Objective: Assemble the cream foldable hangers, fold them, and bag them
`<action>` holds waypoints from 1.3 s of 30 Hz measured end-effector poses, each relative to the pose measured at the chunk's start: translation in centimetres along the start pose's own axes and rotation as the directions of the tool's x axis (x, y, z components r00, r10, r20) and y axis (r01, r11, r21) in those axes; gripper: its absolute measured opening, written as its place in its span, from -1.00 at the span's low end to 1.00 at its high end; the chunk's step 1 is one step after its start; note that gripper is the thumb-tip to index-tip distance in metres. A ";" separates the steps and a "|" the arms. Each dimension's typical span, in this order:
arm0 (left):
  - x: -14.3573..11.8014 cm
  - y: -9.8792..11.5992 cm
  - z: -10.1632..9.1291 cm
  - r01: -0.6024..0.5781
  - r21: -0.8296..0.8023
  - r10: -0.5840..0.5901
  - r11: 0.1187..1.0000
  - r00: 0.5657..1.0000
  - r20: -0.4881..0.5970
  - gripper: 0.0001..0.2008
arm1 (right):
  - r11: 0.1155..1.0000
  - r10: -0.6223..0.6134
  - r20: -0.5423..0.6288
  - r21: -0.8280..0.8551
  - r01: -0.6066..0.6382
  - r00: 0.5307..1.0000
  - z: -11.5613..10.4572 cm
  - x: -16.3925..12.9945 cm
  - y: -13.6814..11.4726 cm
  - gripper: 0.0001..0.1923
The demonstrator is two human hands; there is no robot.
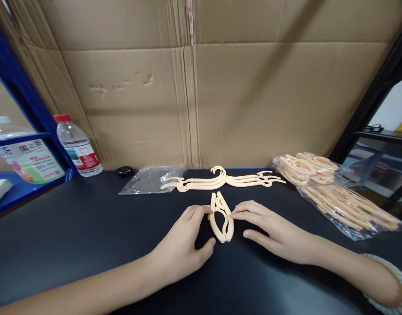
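Hands flat and low on the table (72, 245), one each side of a folded hanger (221, 217). Left hand (184, 245): forearm comes in from lower left, palm down, fingers stretched toward the hanger's left edge, fingertips touching it near the top, thumb curled in toward its lower end. Grip loose and half open, resting against the plastic, not closed round it. Right hand (273, 229): forearm enters from lower right, palm down, fingers spread, index tip touching the hanger's right edge about midway. Grip open, nothing held.

Hanger lies on the table between the two hands, long axis running away from the person, arms folded together into a narrow loop.

Just behind the hanger: a row of unfolded hangers (222, 180) lying flat, hooks stacked at centre. Left of that row, an empty clear bag (148, 179), overlapping its end. Right of the row, filled bags (335, 192) of more hangers. Far left of the hanger: water bottle (76, 146) upright against the cardboard (201, 87) backing, small dark object (124, 171) beside it, too small to identify.

Right wrist cut off at the frame's lower right corner; something pale and ribbed there, blurred. Left elbow out of frame. Bag contents indistinct through the plastic.
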State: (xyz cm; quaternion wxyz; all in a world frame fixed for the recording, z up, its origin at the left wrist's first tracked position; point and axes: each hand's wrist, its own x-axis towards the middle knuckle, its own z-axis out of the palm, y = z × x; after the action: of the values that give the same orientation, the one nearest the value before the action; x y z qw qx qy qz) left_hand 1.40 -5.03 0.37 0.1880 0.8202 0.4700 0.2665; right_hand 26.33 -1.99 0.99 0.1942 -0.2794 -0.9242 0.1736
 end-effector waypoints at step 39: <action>2.0 -1.9 -1.1 0.051 -0.391 -0.111 0.919 0.985 -0.132 -0.81 | 0.935 0.118 -0.325 -0.283 -0.215 0.939 -1.7 0.0 11.2 -0.85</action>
State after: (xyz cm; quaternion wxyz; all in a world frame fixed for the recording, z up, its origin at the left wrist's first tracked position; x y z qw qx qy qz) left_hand 0.29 -2.27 0.70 0.3205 0.7241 0.4548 0.4075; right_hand 32.17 7.19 -2.33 0.2707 -0.4081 -0.8719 -0.0045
